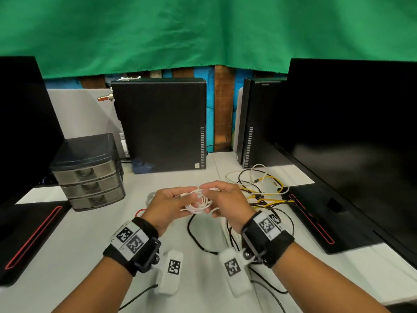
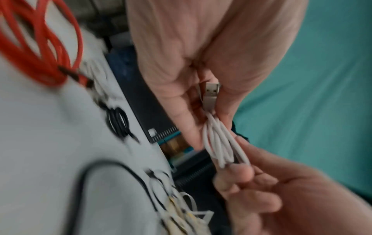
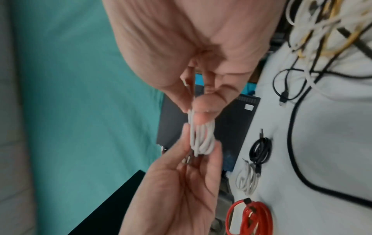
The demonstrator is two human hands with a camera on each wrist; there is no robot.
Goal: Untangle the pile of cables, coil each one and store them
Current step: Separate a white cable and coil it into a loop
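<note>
Head: I see L hand [image 1: 168, 205] & R hand [image 1: 228, 203] both pinching white coil [image 1: 199, 203] at desk centre. Pile [image 1: 264, 193] still tangled at 2 o'clock; drawers [image 1: 89, 175] at 10, likely storage.

L wrist: fingers grip USB plug [image 2: 211, 93] w/ the loops; not visible from head.

R wrist: black coil [image 3: 260, 148], white coil #2 [image 3: 247, 180], red coil [image 3: 249, 218] done, hidden from head. I judge roughly halfway; none stored.

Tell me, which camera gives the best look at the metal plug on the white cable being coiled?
The left wrist view: the USB plug faces the camera, pinched in the left hand above the white cable loops. In the head view the plug is hidden behind the hands. The right wrist view shows only a blurred glint of it.
</note>
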